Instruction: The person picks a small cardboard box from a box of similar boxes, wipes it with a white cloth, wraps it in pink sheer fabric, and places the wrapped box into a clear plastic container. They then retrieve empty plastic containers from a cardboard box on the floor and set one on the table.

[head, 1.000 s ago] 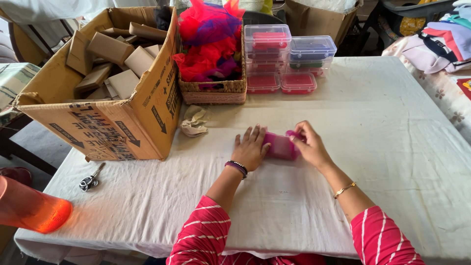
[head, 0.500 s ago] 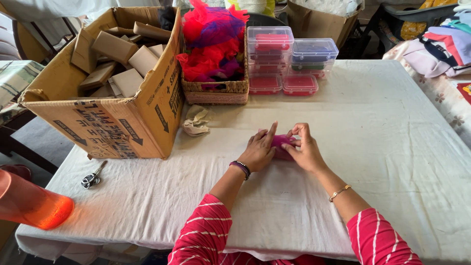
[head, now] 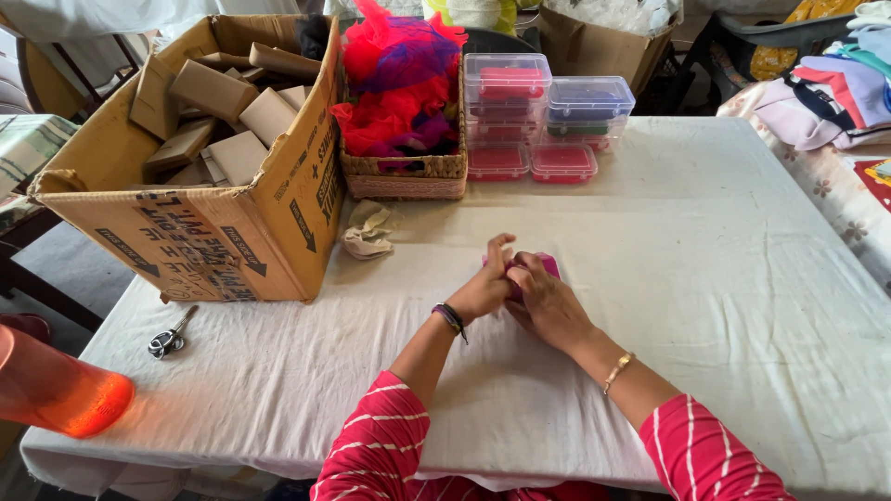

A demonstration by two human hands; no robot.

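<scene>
Pink fabric (head: 546,265), a small folded piece, lies near the middle of the white-clothed table (head: 724,278), almost covered by our two hands. Our left hand (head: 484,289) and right hand (head: 548,304) press together over it, fingers curled and pinching the cloth between them; only its far edge shows past the fingertips. Beyond the hands we see a crumpled beige rag (head: 368,229), a woven basket (head: 404,176) heaped with red and purple netting (head: 399,79), and stacked clear plastic boxes (head: 543,116). An open cardboard box (head: 232,227) of brown packets stands to the left, with scissors (head: 169,336) and an orange cup (head: 56,394) near the table's edge.
</scene>
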